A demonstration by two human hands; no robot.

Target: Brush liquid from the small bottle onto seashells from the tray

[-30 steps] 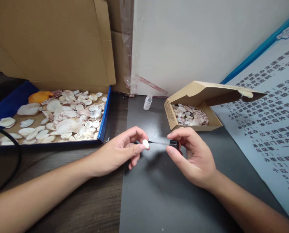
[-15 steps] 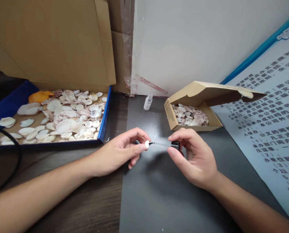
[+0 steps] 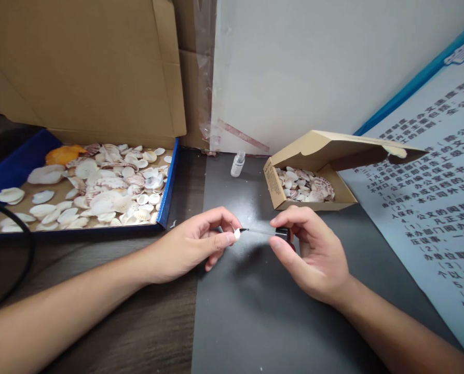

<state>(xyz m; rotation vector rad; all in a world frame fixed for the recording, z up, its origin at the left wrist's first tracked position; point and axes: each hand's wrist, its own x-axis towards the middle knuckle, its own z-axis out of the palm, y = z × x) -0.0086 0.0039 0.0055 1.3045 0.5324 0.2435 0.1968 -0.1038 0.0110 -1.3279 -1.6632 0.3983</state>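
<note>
Between thumb and fingers, my left hand (image 3: 203, 241) pinches a small white shell (image 3: 237, 234) above the left edge of the dark grey mat. My right hand (image 3: 313, 254) holds the black cap of a thin brush (image 3: 260, 231). The brush's dark tip points left and meets the shell. Behind both hands stands a small clear bottle (image 3: 237, 165) with a printed label and no cap on it.
At the left, a blue-sided box (image 3: 165, 202) holds several shells and has its brown lid raised. An open cardboard box (image 3: 275, 187) with shells stands at the back right. A printed sheet (image 3: 438, 208) lies on the right; a black cable (image 3: 31, 249) curves at the far left.
The small shell has tilted slightly in my left fingers and shifted a touch to the right. The right hand and brush have hardly moved.
</note>
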